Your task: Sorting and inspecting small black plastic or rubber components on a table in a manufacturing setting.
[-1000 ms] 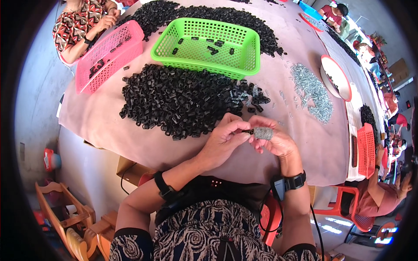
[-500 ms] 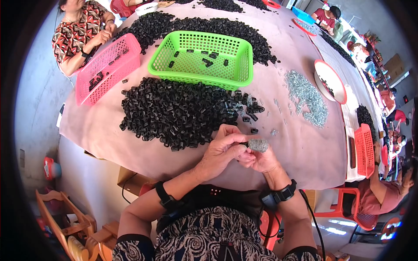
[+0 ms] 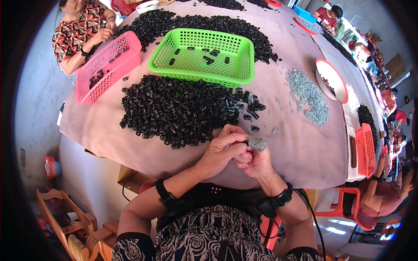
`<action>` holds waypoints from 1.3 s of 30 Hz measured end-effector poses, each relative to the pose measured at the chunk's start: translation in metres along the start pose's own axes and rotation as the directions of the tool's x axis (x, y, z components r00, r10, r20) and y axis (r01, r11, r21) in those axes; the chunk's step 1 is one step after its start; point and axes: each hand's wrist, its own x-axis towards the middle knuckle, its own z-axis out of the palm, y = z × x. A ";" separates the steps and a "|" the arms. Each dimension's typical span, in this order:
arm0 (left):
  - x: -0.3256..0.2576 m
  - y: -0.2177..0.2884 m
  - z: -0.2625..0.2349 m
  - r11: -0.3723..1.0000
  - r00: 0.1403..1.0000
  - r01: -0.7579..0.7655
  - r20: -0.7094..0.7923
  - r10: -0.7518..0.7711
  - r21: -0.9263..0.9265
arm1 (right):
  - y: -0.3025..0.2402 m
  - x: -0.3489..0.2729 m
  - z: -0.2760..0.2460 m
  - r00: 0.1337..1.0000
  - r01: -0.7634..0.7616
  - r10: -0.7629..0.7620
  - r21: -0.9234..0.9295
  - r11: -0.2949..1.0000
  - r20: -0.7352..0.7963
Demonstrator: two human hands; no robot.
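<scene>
My left hand (image 3: 221, 152) pinches a small black plastic part (image 3: 245, 142) between thumb and fingers, just above the near side of the table. Pressed close against it, my right hand (image 3: 257, 164) has its fingers curled in. A grey fuzzy wrap (image 3: 258, 144), apparently around the right thumb, meets the black part. Whatever the right fingers hold is hidden. Beyond my hands spreads a heap of small black plastic parts (image 3: 170, 111), with a few small silvery screws (image 3: 237, 105) lying on its right end.
Behind the heap stands a green basket (image 3: 200, 80) with several black parts inside; a pink basket (image 3: 109, 65) is to its left. Rightward lie a pile of silvery screws (image 3: 308, 98) and a red-rimmed white bowl (image 3: 332, 80). A co-worker (image 3: 85, 35) sits at the far left.
My right wrist has turned slightly, and the grey wrap has tipped more upright against the black part. My left hand keeps its pinch. The far-left co-worker's hands have shifted a little.
</scene>
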 end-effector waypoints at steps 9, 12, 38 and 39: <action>0.001 -0.007 -0.004 0.999 0.999 -0.014 -0.035 0.016 0.052 | -0.031 -0.005 -0.002 0.989 -0.138 0.120 -0.238 0.961 -0.088; 0.002 -0.012 -0.005 0.996 0.998 0.004 -0.058 0.001 0.092 | -0.043 -0.005 0.013 0.989 -0.096 0.052 -0.339 0.936 -0.138; 0.004 -0.015 -0.010 0.984 0.985 0.170 -0.005 -0.170 -0.050 | -0.053 0.004 -0.001 0.906 0.352 -0.353 -0.881 0.316 0.235; 0.003 -0.014 -0.009 0.981 0.982 0.186 -0.012 -0.187 -0.050 | -0.052 0.003 -0.002 0.912 0.339 -0.346 -0.881 0.330 0.221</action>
